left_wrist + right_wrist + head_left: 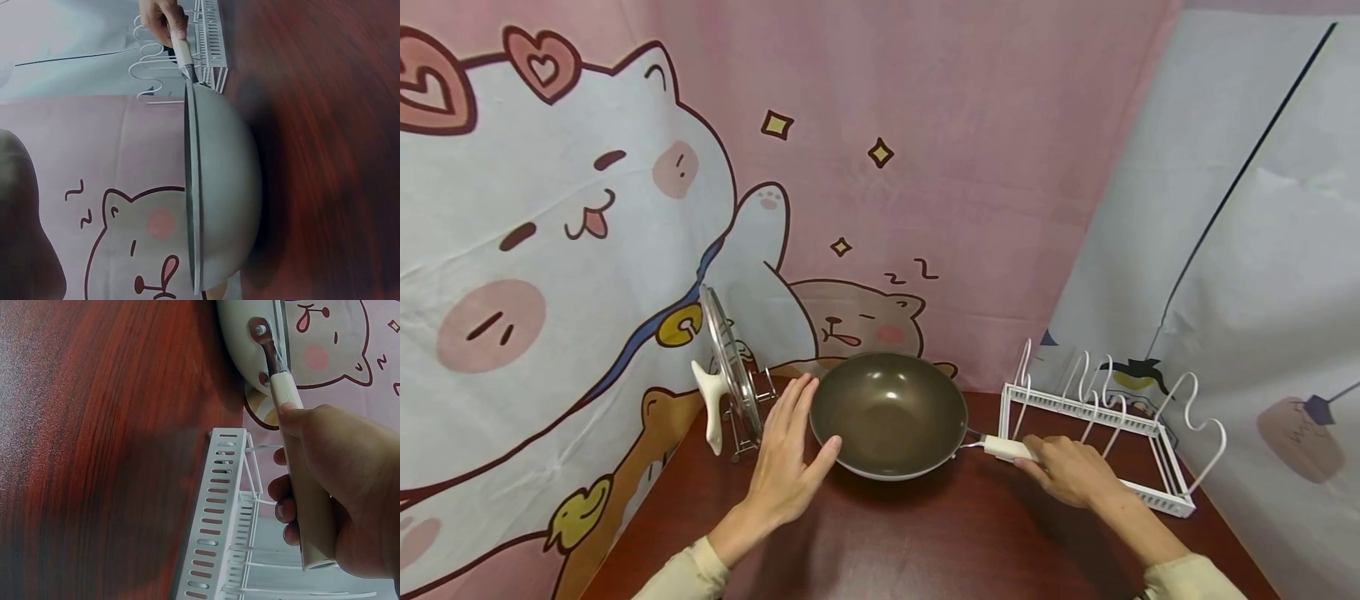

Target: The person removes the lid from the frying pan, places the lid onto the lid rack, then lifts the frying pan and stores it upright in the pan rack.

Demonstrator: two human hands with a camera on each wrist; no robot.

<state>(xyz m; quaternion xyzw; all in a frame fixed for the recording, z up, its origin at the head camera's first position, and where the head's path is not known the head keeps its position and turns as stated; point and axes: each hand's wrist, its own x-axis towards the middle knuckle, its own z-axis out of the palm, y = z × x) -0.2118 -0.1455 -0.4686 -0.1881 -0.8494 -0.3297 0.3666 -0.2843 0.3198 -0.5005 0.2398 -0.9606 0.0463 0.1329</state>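
Our wok [887, 417] between right grip [1067, 469], curled round its cream handle [1006, 448], and straight-fingered left grip [784, 468] alongside.

We look forward and down in the head view, closer in both wrist views, all sharing the pan [889, 421].

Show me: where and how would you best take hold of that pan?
By its pale handle, coming from the person's right. It juts out to that side, long and slim enough for the right grip to wrap around. The round pan itself is wide and curved, so probably harder to hold securely.
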